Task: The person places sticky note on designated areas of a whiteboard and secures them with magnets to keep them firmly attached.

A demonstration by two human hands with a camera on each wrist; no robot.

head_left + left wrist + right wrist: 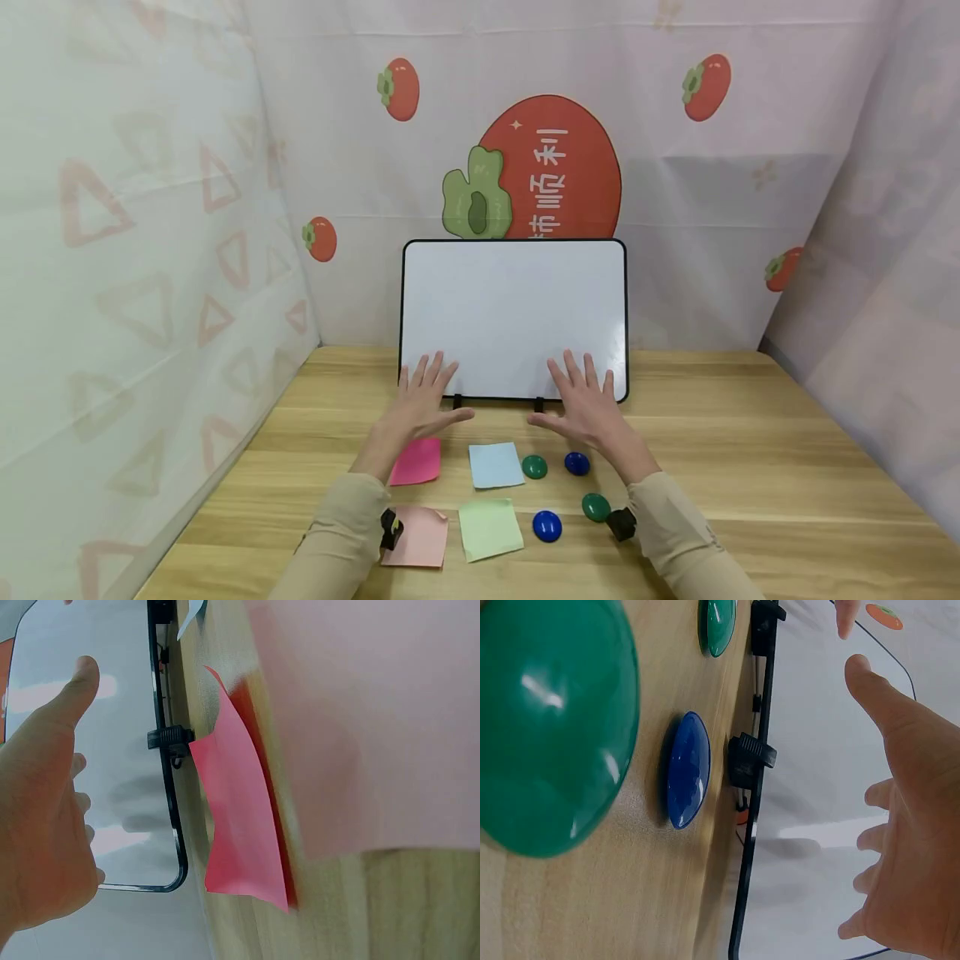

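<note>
A whiteboard (513, 317) with a black frame stands tilted on a stand at the back of the table. My left hand (422, 406) is spread in front of its lower left part, and my right hand (588, 408) is spread before its lower right part. Both hold nothing; in the wrist views the fingers look apart from the board. Nearer me lie a bright pink sticky note (417, 462), a light blue note (496, 465), a pale pink note (420, 537) and a light green note (491, 529). Right of them are green magnets (535, 467) and blue magnets (547, 526), round and glossy.
Black stand clips (171, 738) hold the board's lower edge. The wooden table (750, 467) reaches back to a patterned cloth (675, 200), with cloth walls (165, 250) on the left and right. Black wrist cameras (622, 524) sit at both cuffs.
</note>
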